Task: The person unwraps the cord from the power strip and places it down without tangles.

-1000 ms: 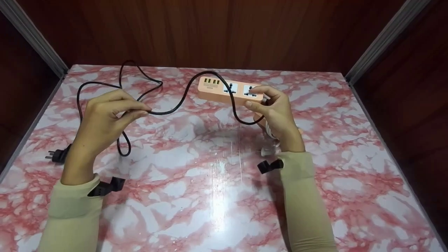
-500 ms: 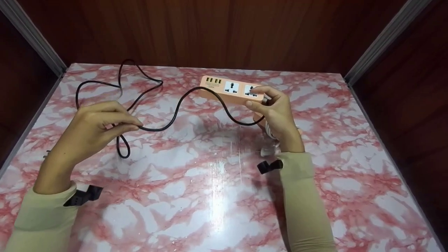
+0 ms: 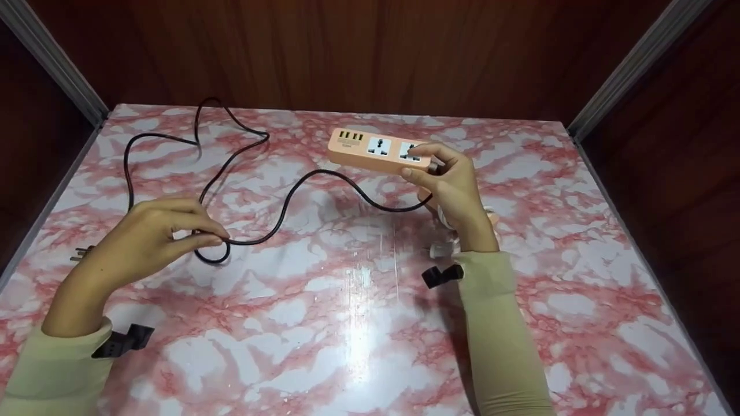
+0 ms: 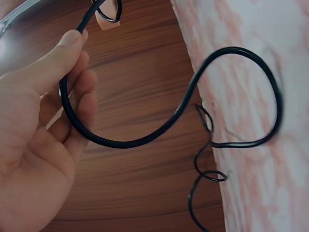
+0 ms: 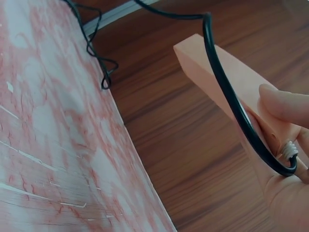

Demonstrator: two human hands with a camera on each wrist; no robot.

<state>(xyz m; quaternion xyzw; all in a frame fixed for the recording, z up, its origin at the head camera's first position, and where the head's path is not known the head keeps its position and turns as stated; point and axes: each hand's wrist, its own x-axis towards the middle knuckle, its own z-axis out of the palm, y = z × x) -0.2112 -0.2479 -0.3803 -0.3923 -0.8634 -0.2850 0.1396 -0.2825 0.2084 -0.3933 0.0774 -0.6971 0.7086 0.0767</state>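
Observation:
A peach power strip [image 3: 358, 153] with white sockets and several USB ports is held up above the table at the back. My right hand [image 3: 454, 185] grips its right end, thumb on the near side and fingers on top. From that end, by a ribbed grey sleeve [image 5: 289, 150], leaves the black cord [image 5: 227, 89]. My left hand [image 3: 147, 240] pinches this cord [image 3: 283, 214] between thumb and fingertips, low at the left. Between the hands the cord rises in a loose curve. Its pronged plug [image 3: 82, 253] lies at the far left, partly hidden behind my left wrist.
The rest of the cord [image 3: 157, 135] lies in loose loops at the back left. Under my right hand is a peach item with a white coil [image 3: 444, 216], mostly hidden, beside a small whitish piece [image 3: 441, 249]. Dark wood panels [image 3: 370, 58] enclose the marbled table.
My left hand has moved down and left with the cord, and the cord's arch has dropped away from in front of the power strip. The right hand has barely shifted.

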